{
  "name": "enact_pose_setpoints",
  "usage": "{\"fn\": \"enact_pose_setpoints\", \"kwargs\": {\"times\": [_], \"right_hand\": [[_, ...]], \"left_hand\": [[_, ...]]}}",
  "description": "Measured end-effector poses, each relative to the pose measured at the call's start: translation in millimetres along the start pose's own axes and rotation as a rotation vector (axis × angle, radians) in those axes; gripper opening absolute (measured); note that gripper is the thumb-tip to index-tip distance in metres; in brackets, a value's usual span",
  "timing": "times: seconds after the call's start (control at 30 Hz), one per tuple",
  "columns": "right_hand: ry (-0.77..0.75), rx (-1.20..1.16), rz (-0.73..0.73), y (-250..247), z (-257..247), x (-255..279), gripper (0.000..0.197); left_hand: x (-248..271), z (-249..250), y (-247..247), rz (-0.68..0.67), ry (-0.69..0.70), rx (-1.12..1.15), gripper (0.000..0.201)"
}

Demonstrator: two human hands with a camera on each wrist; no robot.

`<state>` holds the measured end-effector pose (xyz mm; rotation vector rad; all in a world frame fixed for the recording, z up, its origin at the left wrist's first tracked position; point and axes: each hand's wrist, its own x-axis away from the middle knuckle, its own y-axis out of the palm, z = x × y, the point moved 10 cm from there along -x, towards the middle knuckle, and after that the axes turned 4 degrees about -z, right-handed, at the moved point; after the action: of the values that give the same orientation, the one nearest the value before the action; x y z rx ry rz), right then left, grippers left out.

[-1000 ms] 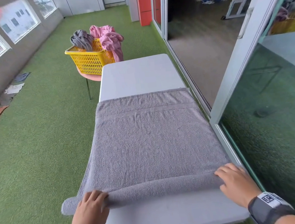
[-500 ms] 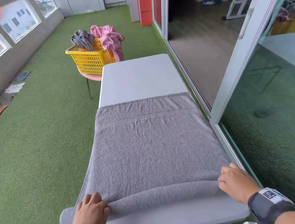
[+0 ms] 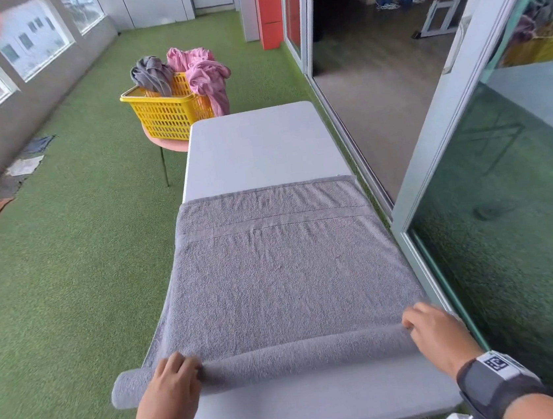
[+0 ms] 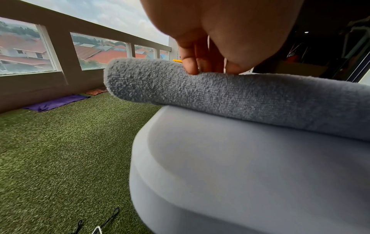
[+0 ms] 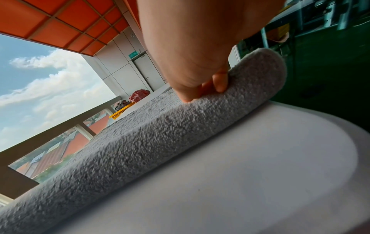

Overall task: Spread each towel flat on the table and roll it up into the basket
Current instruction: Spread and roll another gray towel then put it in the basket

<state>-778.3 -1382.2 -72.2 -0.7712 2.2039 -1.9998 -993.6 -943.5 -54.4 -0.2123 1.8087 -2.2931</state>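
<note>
A grey towel [image 3: 286, 277] lies flat along the white table [image 3: 254, 146], its near end wound into a thin roll [image 3: 302, 356]. My left hand [image 3: 177, 375] grips the roll near its left end, fingers curled over the top [image 4: 190, 66]; that end [image 4: 128, 79] juts past the table's edge. My right hand [image 3: 430, 333] grips the right end of the roll, fingers curled round it [image 5: 218, 85]. The yellow basket [image 3: 167, 109] stands beyond the table's far left corner.
A grey towel [image 3: 151, 75] and pink towels [image 3: 204, 72] hang out of the basket, which sits on a pink stool [image 3: 167, 144]. Glass sliding doors [image 3: 470, 170] run close along the right. Cloths [image 3: 22, 166] lie on the green turf by the left wall.
Both hands have rolled the near end further; the roll is thicker and the towel's far edge has slid toward me along the table.
</note>
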Motion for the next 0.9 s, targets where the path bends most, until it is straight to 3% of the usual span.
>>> {"fn": "enact_pose_setpoints", "kwargs": {"times": [0.23,0.3,0.43,0.57,0.67,0.8,0.9], "right_hand": [[-0.045,0.102,-0.066,8.6,-1.6,6.0,0.041],[-0.05,0.128,-0.102,5.9,-3.4,5.7,0.037],[-0.073,0.13,-0.171,0.4,-13.9,6.8,0.005],[-0.046,0.124,-0.181,4.7,-11.5,9.9,0.029],[-0.022,0.072,-0.15,7.9,-8.8,10.2,0.034],[0.055,0.04,-0.076,2.5,-5.7,7.3,0.021],[0.046,0.07,-0.033,2.3,-6.2,5.9,0.011]], "left_hand": [[6.0,-3.3,10.1,-0.189,-0.004,-0.127,0.048],[6.0,-3.9,11.3,-0.206,-0.01,-0.137,0.041],[7.7,-0.2,11.2,-0.201,-0.002,-0.164,0.019],[10.1,-2.7,12.1,-0.172,-0.029,-0.206,0.023],[9.4,-3.5,11.9,-0.161,-0.049,-0.23,0.026],[4.7,-5.0,3.2,-0.127,-0.11,-0.081,0.008],[2.3,-7.8,4.3,-0.082,-0.107,0.042,0.019]]}}
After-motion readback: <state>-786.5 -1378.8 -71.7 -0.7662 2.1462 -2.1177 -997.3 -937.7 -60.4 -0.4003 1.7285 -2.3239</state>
